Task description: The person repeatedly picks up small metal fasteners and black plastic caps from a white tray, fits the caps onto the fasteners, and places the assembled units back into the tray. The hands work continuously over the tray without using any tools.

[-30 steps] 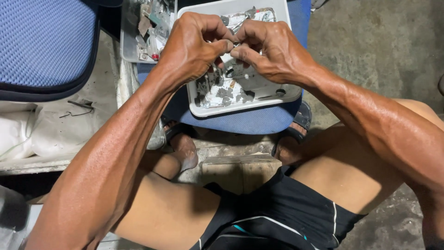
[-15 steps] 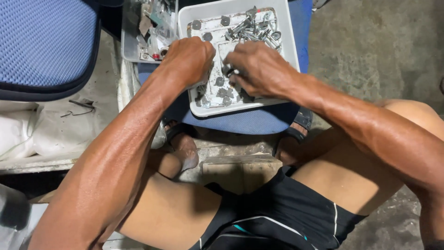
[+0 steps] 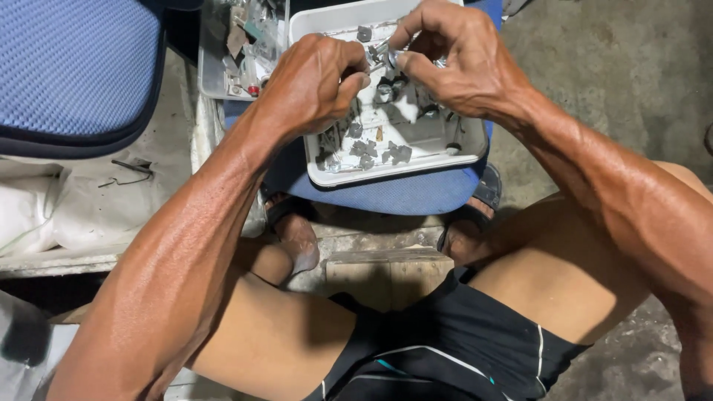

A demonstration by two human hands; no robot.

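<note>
I see my right hand (image 3: 460,63) pinching a small metal part (image 3: 380,50) over the white tray's (image 3: 394,172) far end. My left hand (image 3: 316,85), fingers curled, sits just left of it, nearly touching.

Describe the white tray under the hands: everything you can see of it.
The white tray is a shallow rectangular container, plastic by the look, with a raised rim and grimy floor. It rests level on a blue cushioned seat. Small grey metal parts lie scattered inside. The left hand and right hand hover above it, pinching small parts.
</note>
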